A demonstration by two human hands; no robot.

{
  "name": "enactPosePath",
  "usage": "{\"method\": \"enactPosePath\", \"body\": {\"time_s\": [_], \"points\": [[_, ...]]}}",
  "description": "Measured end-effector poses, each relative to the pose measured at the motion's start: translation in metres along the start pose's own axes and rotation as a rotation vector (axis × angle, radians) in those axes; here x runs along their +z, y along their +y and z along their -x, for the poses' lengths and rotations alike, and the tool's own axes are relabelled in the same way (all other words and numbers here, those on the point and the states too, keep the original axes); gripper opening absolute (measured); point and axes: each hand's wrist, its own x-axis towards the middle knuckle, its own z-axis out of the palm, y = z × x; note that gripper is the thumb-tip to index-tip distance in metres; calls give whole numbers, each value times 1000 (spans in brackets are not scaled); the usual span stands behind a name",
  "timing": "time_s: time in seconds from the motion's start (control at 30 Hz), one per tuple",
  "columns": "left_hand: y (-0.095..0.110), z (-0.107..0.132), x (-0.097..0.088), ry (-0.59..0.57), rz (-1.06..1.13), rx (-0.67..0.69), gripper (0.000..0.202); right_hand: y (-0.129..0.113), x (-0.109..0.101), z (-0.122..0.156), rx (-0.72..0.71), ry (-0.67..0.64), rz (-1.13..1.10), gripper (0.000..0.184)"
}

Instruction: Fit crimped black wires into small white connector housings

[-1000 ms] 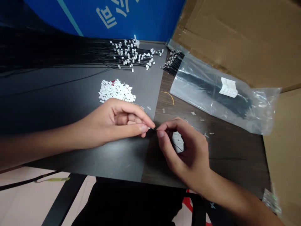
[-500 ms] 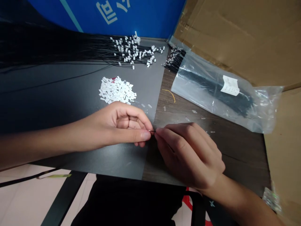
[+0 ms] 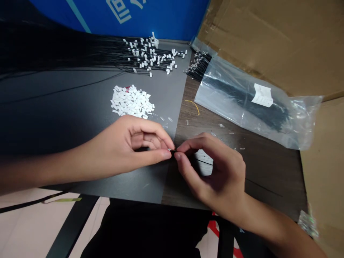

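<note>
Black wire [image 3: 173, 153] points left; lying level

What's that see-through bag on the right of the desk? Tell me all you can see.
This clear plastic bag lies on a dark wood-grain tabletop, slanting beside a cardboard sheet. It is crinkled and holds a bundle of thin black wires, whose metal-tipped ends stick out of its upper-left end. A white paper label sits on it; its right end is a loose fold of plastic.

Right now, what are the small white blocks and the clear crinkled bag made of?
The small white blocks look like matte moulded plastic, with even chalky surfaces. The clear crinkled bag seems thin glossy plastic film, showing creases and glare.
</note>
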Motion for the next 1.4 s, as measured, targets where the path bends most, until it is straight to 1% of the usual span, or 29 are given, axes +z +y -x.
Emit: {"method": "enactPosePath", "body": {"time_s": [0.1, 0.23, 0.3, 0.4, 0.47, 0.6, 0.7, 0.83, 0.9, 1.03, 1.17, 1.27, 1.4], "points": [[4, 1, 2, 17, -16, -3, 7, -2, 1, -2, 57, -21, -27, 16], [1, 2, 2, 45, -34, 46, 8, -1, 2, -3, 95, -17, -48, 17], [0, 3, 1, 54, -41, 30, 6, 1, 2, -2, 56, -7, -24, 18], [1, 3, 1, 41, -52, -28, 7, 3, 2, 0, -63, -2, 71, 17], [2, 3, 1, 37, -44, -38, 8, 4, 2, 2, -127, -7, 140, 17], [4, 3, 1, 39, -28, -47, 11, 4, 2, 3, -159, 0, 188, 19], [5, 3, 2, 50, -44, -31, 9, 3, 2, 3, -106, -10, 124, 17], [2, 4, 2, 56, -58, 8, 6, 1, 2, 0, 58, -12, -27, 17], [-3, 5, 0, 54, -55, 25, 6, 0, 2, -1, 115, -20, -60, 16], [-9, 7, -2, 51, -43, 67, 9, -1, 2, -3, 147, -21, -57, 14], [-3, 6, 0, 75, -43, 23, 4, -1, 4, -3, 157, -8, -65, 13], [-4, 6, 0, 70, 2, -9, 6, 0, 4, -2, 113, -17, -37, 16], [-14, 7, -3, 47, 21, -20, 14, 1, 4, -1, -78, -31, 134, 17]]}}
